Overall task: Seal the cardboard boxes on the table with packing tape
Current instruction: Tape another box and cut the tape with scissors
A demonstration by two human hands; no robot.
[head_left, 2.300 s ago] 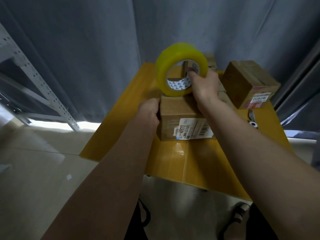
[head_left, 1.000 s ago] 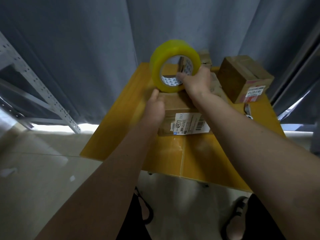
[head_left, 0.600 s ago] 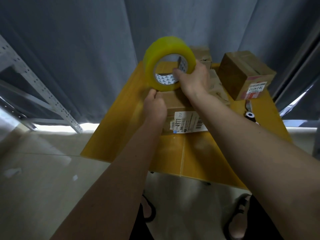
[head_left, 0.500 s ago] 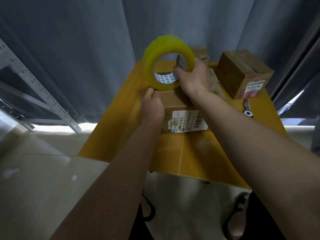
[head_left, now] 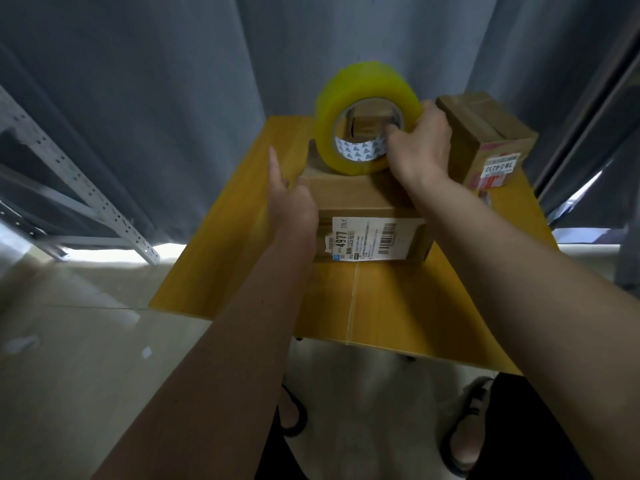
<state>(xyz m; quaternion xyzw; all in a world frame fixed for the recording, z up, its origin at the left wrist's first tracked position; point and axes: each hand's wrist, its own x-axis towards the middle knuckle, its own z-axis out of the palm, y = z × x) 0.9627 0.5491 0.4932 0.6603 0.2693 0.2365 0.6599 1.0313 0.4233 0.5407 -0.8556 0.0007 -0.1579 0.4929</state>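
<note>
Two cardboard boxes sit on our yellow tabletop [head_left: 398, 306]. The nearer box [head_left: 349, 195] lies in front of us, a white shipping label [head_left: 374, 239] with a barcode on the side facing us. The second box [head_left: 485, 133] stands farther back on the right, tilted, with a red and white label on its near face.

Our right hand [head_left: 419, 147] grips the yellow tape roll [head_left: 360, 116], thumb hooked inside the core and fingers curled over the outer rim. The roll stands on edge on the far part of the nearer box's top, its opening turned toward us. We cannot tell whether any tape has been pulled off it onto the box.

Our left hand [head_left: 292, 202] rests against the left edge of the nearer box, fingers straight and loosely spread, one finger pointing up and away. It holds nothing.

Gray curtains [head_left: 173, 81] hang behind the tabletop, and a perforated metal rack [head_left: 86, 188] leans at the left.
</note>
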